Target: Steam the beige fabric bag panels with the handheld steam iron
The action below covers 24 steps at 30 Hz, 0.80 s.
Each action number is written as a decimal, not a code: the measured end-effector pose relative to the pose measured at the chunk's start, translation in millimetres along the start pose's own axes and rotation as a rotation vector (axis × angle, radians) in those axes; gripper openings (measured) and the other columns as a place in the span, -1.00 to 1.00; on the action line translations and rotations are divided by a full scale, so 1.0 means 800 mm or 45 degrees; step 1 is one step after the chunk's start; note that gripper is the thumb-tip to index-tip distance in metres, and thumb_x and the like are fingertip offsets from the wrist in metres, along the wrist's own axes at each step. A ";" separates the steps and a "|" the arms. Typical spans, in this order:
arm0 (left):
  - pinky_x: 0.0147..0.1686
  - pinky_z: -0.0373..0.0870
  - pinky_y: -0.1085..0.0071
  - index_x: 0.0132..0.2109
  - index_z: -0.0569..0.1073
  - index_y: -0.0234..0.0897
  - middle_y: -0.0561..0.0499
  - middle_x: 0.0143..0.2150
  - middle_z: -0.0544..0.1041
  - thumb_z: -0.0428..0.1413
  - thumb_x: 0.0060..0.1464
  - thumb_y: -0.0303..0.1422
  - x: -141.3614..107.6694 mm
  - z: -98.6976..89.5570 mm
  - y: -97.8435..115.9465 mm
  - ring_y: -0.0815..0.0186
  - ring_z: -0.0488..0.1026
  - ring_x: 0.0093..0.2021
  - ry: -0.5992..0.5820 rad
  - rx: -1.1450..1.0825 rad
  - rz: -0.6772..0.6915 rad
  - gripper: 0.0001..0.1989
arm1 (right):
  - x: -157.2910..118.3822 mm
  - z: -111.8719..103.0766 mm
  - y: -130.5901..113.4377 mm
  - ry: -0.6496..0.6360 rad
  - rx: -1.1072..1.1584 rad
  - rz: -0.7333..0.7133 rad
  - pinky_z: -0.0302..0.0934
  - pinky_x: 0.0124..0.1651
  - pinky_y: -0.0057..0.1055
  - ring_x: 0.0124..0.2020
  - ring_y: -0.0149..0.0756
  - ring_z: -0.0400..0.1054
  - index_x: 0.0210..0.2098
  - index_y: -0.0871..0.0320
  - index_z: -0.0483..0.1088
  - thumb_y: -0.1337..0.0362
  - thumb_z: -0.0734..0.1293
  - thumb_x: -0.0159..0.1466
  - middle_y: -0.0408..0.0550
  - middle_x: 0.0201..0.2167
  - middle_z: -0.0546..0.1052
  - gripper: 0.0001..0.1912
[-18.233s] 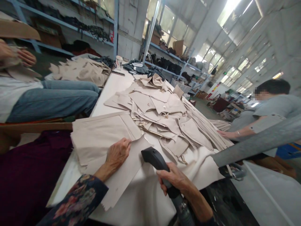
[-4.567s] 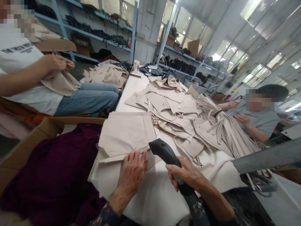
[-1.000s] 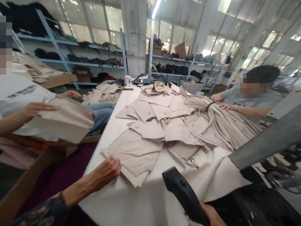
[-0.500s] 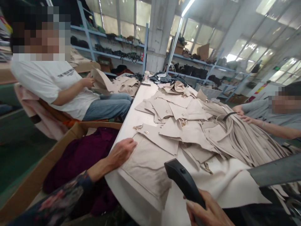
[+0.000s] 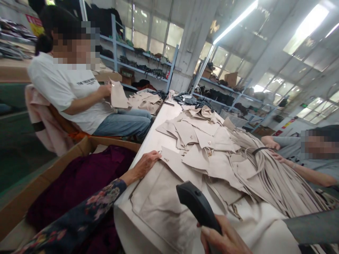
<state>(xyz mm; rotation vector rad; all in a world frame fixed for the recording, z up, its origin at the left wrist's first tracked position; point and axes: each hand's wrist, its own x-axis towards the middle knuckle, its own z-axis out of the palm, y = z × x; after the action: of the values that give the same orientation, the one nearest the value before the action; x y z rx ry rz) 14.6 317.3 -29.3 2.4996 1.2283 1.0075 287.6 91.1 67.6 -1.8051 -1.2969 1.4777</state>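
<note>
My left hand [image 5: 144,165] reaches over the table's left edge, its fingertips closed at a small metal clasp on the corner of a beige flap [image 5: 176,164]. A metal eyelet shows in that flap. Below it lies a larger beige fabric panel [image 5: 161,190] with stitched edges, spread over the near end of the table. In my right hand [image 5: 225,236] is a black curved handheld tool [image 5: 197,203], wrapped by the fingers and raised above the panel. Its blunt head points up and left; its exact kind I cannot make out.
Beige flaps [image 5: 203,132] with eyelets are heaped on the white table [image 5: 152,141]. Long beige straps [image 5: 275,176] lie at right by a co-worker's hands [image 5: 274,148]. Another person at left holds a beige piece [image 5: 118,96]. A cardboard box [image 5: 50,169] contains purple fabric [image 5: 79,187].
My left hand has moved forward from the panel's edge to the clasp at the flap's corner. The tool stays in my right hand. The seated person's beige piece is now upright.
</note>
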 end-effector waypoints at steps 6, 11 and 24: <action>-0.19 0.42 0.45 -0.14 0.49 -0.27 -0.06 -0.19 0.54 -0.05 0.22 -0.47 -0.036 0.013 0.009 0.31 0.52 -0.19 0.249 -0.090 0.078 -0.78 | 0.073 0.017 -0.039 -0.162 0.266 -0.164 0.15 -0.68 -0.50 -0.72 -0.48 0.21 -0.30 0.19 0.22 -0.05 0.36 0.08 -0.19 -0.57 0.39 -0.55; -0.21 0.43 0.45 -0.15 0.46 -0.28 -0.06 -0.21 0.54 -0.05 0.20 -0.52 -0.036 0.022 0.002 0.31 0.52 -0.21 0.329 -0.042 0.195 -0.79 | 0.124 0.028 -0.055 -0.323 0.296 -0.121 0.19 -0.68 -0.52 -0.70 -0.49 0.24 -0.32 0.23 0.28 0.01 0.39 0.10 -0.18 -0.57 0.39 -0.59; -0.16 0.42 0.39 -0.25 0.45 -0.28 -0.06 -0.24 0.50 -0.05 0.19 -0.50 -0.033 0.016 0.007 0.29 0.47 -0.21 0.294 -0.085 0.108 -0.82 | 0.101 0.011 -0.062 -0.205 0.376 -0.211 0.13 -0.68 -0.52 -0.71 -0.50 0.19 -0.24 0.19 0.28 -0.04 0.40 0.11 -0.20 -0.56 0.38 -0.55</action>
<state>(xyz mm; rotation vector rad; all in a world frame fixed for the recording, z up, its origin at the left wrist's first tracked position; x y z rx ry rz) 14.9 295.3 -49.3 2.4564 1.1332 1.3675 258.9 181.8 65.6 -1.3839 -1.1961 1.6493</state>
